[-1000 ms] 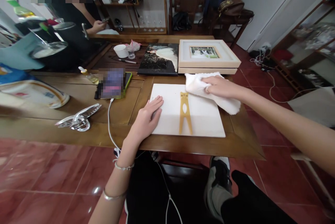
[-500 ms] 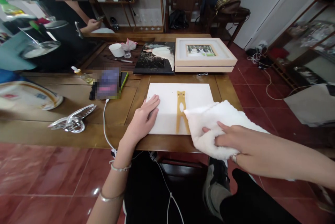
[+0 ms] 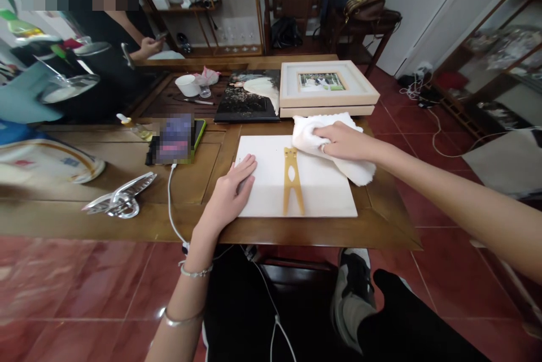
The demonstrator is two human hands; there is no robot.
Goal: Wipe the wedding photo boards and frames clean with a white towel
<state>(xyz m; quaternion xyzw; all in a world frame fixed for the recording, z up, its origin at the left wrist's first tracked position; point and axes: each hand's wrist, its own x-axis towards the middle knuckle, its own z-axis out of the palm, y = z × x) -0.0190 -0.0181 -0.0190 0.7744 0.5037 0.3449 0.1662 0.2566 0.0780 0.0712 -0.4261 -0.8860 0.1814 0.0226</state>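
Observation:
A flat white board (image 3: 262,198) lies near the front edge of the wooden table. On it rests a yellow, cat-headed flat piece (image 3: 291,181) with two legs and an oval hole. My left hand (image 3: 237,187) lies flat on the board's left edge, fingers stretched out, holding nothing. Bunched in my right hand (image 3: 339,140) is a white fluffy cloth (image 3: 353,169), which covers the board's far right corner and hangs past its right side. The cloth hides some of my right fingertips.
Behind the board are a black picture panel (image 3: 249,99) and a pale wooden frame (image 3: 330,103). To the left lie a phone (image 3: 173,139) on a white cable, a silver hair clip (image 3: 121,195) and a small dropper bottle (image 3: 135,126). A person (image 3: 148,46) sits across the table.
My right hand has carried the cloth away from me, from the board's near right corner to its far right corner, uncovering the near part. My left hand has stayed put.

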